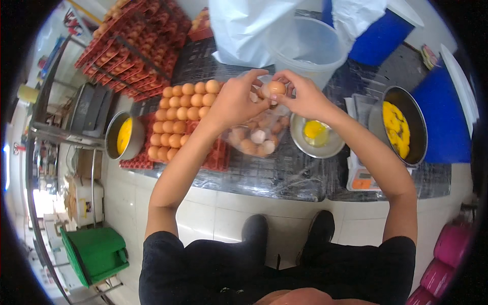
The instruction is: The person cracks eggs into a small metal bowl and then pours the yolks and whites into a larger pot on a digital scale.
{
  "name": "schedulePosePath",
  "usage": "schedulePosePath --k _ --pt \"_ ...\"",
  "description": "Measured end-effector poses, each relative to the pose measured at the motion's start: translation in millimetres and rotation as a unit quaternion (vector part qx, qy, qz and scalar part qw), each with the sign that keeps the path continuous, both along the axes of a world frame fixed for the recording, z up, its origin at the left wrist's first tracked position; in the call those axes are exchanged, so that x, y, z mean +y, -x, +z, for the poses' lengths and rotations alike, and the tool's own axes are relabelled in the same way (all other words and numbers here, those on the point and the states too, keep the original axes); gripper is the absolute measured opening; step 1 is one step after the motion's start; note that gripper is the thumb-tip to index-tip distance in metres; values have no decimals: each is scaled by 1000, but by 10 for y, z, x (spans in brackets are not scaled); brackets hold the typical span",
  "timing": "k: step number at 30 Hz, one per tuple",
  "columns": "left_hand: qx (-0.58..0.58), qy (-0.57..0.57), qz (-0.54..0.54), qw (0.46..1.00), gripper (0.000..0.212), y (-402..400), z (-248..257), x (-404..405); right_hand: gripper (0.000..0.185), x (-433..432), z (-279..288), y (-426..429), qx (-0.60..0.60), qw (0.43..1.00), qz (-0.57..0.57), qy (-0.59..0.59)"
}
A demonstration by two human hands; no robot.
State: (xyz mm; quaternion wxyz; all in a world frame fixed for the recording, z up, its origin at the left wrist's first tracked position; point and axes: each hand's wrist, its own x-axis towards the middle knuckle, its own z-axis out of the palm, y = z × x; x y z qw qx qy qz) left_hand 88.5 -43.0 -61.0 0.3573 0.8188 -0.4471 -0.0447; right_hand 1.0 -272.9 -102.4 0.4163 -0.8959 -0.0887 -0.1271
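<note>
My left hand (241, 100) and my right hand (301, 91) are held close together over a clear plastic bag of eggshells (259, 137). Between the fingers of my right hand is a brown eggshell piece (277, 88). My left fingers curl around pale shell beside it, partly hidden. Below my right wrist stands a round metal bowl (297, 146) with cracked egg, yolk and white, in it. To the left of the bag, brown eggs (174, 101) stand in rows on a red egg tray (217, 156).
A tall stack of red egg trays (133, 49) stands back left. A translucent plastic bucket (309, 61) is behind my hands. Metal pots of yellow egg stand left (135, 143) and right (417, 126), the right one by a scale (362, 182). Blue bins (438, 114) are at right.
</note>
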Motion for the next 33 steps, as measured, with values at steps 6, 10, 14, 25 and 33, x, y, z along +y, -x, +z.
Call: schedulePosePath --k 6,10,14,25,33 --pt "-82 -79 120 986 51 -183 176 1094 37 118 -114 63 -135 982 -44 123" --pt "-35 -220 184 957 37 -183 232 1971 33 186 -117 372 -47 996 -36 62" --pt "-57 -221 113 967 31 8 34 2061 34 224 -134 589 17 999 -9 39" --pt "-112 -384 106 910 16 -99 -48 1766 36 255 -229 832 60 998 27 20" --pt "-69 -356 130 923 21 -76 172 1699 40 274 -143 973 58 998 33 -10"
